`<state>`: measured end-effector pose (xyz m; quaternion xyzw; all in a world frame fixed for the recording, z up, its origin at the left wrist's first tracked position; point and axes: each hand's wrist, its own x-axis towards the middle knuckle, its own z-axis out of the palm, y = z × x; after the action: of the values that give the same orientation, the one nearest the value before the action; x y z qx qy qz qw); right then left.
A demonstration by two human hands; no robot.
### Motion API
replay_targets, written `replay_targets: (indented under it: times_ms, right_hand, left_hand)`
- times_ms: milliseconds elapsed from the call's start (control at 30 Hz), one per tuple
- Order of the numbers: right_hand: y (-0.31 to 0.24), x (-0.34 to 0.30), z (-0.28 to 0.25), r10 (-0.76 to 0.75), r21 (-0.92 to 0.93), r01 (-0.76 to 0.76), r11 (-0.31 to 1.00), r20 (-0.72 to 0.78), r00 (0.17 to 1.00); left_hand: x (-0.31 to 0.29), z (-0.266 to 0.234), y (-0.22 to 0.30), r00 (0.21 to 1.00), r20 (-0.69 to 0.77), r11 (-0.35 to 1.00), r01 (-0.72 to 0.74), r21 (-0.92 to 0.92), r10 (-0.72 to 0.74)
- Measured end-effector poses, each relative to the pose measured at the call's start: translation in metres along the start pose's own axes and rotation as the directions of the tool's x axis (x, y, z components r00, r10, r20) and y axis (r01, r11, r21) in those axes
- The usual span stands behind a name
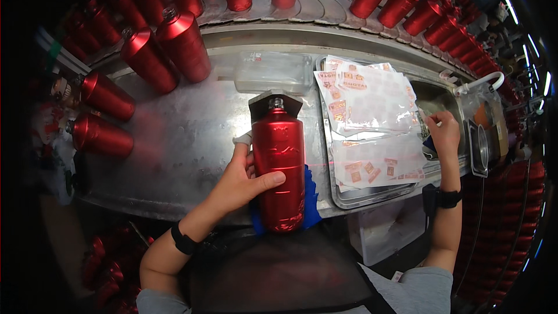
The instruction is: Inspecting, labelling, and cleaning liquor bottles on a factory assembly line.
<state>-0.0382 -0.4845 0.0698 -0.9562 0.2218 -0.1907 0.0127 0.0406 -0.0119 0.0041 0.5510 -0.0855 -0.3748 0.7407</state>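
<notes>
Near the bench's front edge, my left hand (241,181) is wrapped round a red metallic bottle (280,168), thumb across its front. The bottle's neck points away from me, by a dark angular block (294,107), and a blue cloth (312,197) lies under its lower end. A bit of white material shows at my left fingertips. To the right, my right hand (444,131) is closed in a pinch at the right edge of printed sheets (381,104). What it pinches is too small to make out. A dark blue piece (429,143) shows just below those fingers.
The sheets lie on a metal tray (333,189) beside a sink (433,96) with a white tap (494,79). A clear plastic box (273,72) stands behind the bottle. Several red bottles (183,43) stand or lean at the left; more line the conveyor (319,6) at the back.
</notes>
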Motion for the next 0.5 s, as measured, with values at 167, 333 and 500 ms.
replay_targets:
  times_ms: [167,333,500]
  right_hand:
    - [-0.136,-0.036,-0.049,-0.270,0.369,0.180,0.912,0.209,0.940]
    - [-0.226,-0.039,-0.082,-0.629,0.711,0.255,0.655,0.327,0.705]
    - [-0.277,-0.031,-0.053,-0.802,0.759,0.392,0.520,0.275,0.531]
  left_hand:
    - [-0.006,-0.010,0.012,0.997,0.066,0.996,0.031,-0.084,-0.025]
    - [-0.009,-0.011,0.011,0.999,0.018,0.998,-0.043,-0.044,0.044]
    - [-0.013,-0.013,0.022,0.995,-0.038,0.965,-0.097,-0.246,0.090]
